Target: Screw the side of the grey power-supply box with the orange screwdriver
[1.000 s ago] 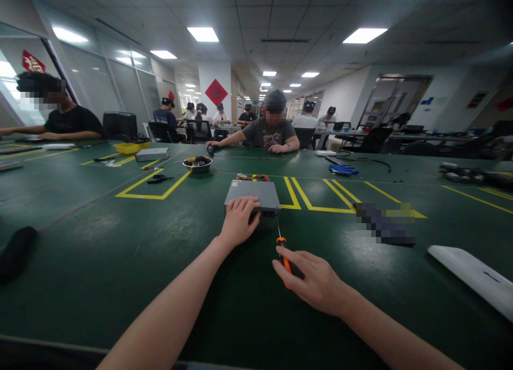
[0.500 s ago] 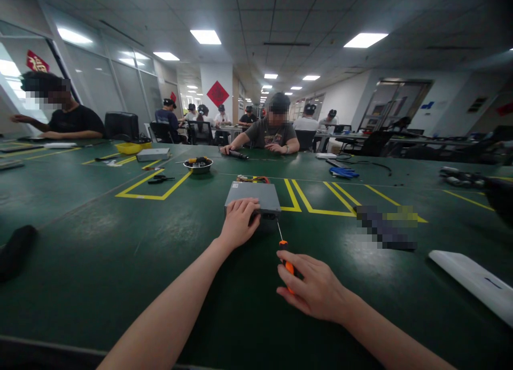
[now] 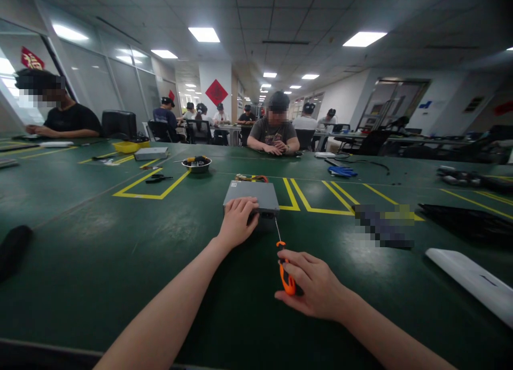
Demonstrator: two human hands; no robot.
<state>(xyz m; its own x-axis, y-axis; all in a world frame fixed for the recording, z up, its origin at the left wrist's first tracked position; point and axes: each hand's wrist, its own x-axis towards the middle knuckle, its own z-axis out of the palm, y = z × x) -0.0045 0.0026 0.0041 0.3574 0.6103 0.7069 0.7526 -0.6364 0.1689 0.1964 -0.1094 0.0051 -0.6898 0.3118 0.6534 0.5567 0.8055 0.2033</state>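
A grey metal box (image 3: 260, 195) with coloured wires at its back lies flat on the green table (image 3: 160, 263). Resting on its front left part is my left hand (image 3: 238, 219), the fingers on top and the thumb at the front face. My right hand (image 3: 310, 282) holds an orange and black screwdriver (image 3: 287, 276) by its handle. The screwdriver's thin shaft points up and away, with its tip at the box's front right corner. Whether the tip sits in a screw is too small to tell.
A metal bowl (image 3: 196, 165) with a yellow-handled tool stands behind left, near black pliers (image 3: 158, 178). Blue gloves (image 3: 342, 171) lie behind right. A white panel (image 3: 473, 279) and a black panel (image 3: 468, 220) are at the right. A person (image 3: 274, 130) sits opposite.
My right hand's fingers have shifted on the screwdriver, showing more of its orange handle. The person opposite has brought both hands together. The black panel now shows at the right.
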